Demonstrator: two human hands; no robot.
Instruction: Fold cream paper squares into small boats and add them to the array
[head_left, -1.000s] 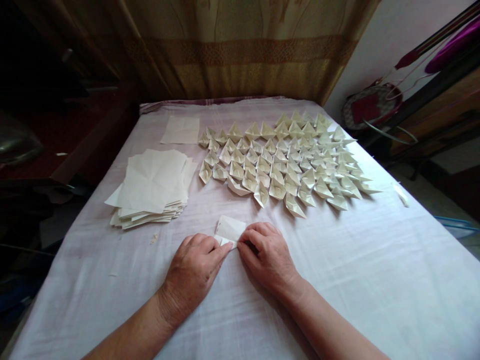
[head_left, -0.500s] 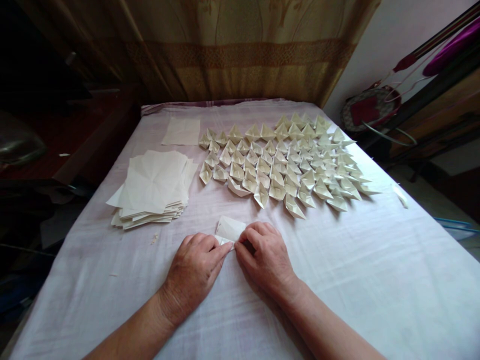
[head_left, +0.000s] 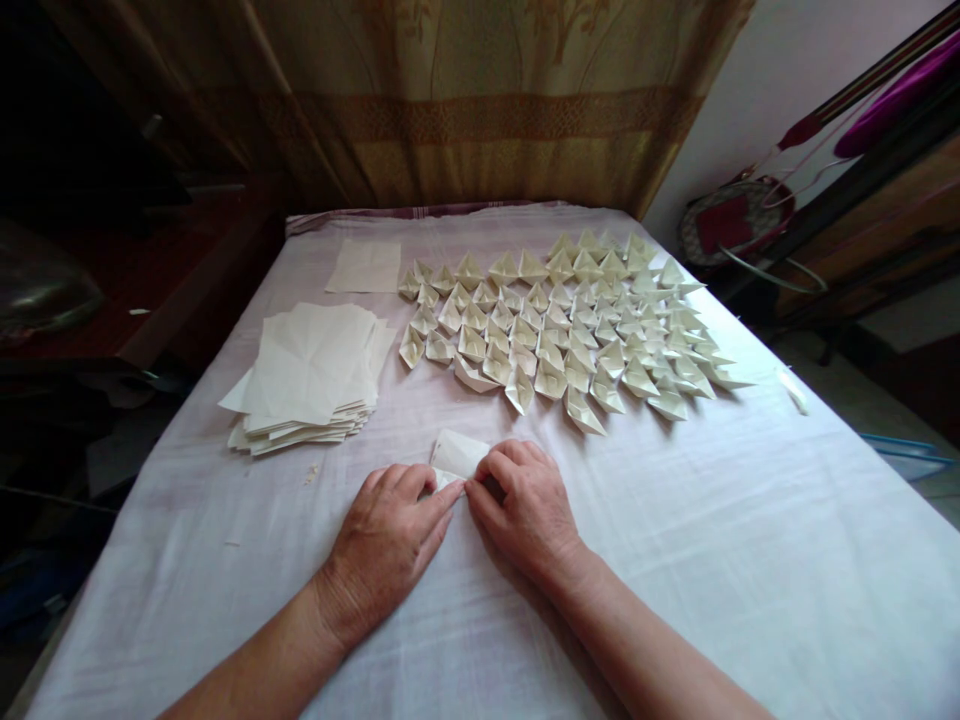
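A small folded piece of white paper lies on the cloth-covered table between my hands. My left hand pinches its near left edge, thumb pointing right along the fold. From the other side my right hand grips the near right corner with curled fingers. The two thumb tips almost meet at the paper's near edge, and the fingers hide part of both sides. Beyond my hands stand several rows of folded paper boats.
A stack of square paper sheets sits to the left, with a single sheet behind it. Paper scraps dot the cloth. A curtain hangs at the back; a bag is at the right.
The view has shifted slightly. Both hands stay on the folded paper in nearly the same pose, with only a tiny movement at the thumbs.
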